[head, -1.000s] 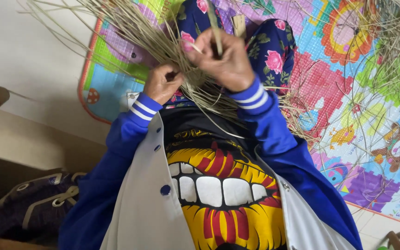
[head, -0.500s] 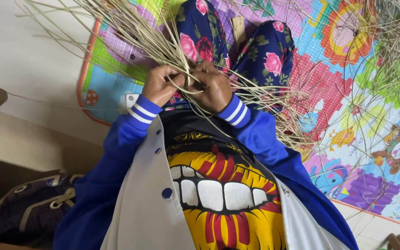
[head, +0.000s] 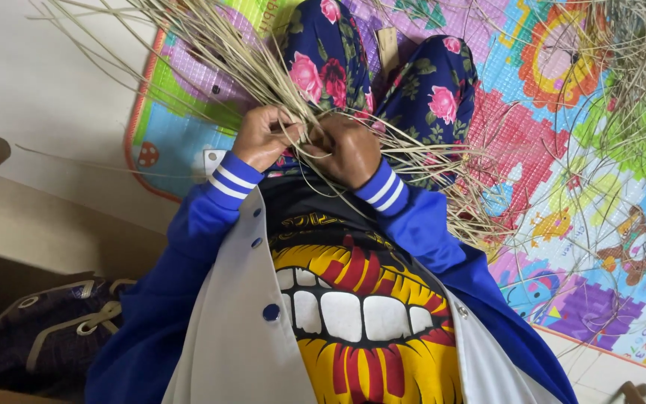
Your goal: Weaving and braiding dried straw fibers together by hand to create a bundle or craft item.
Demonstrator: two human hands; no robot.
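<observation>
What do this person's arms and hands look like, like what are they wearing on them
Both arms are in bright blue jacket sleeves ending in ribbed blue cuffs with two white stripes each. The jacket front is white with blue snap buttons. The left hand and right hand are bare: no gloves, and no rings or watch that I can make out.

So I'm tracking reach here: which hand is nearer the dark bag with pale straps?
Left. The left hand grips the straw strands on the dark bag's side, above it; the right hand works beside it, farther from the bag.
</observation>
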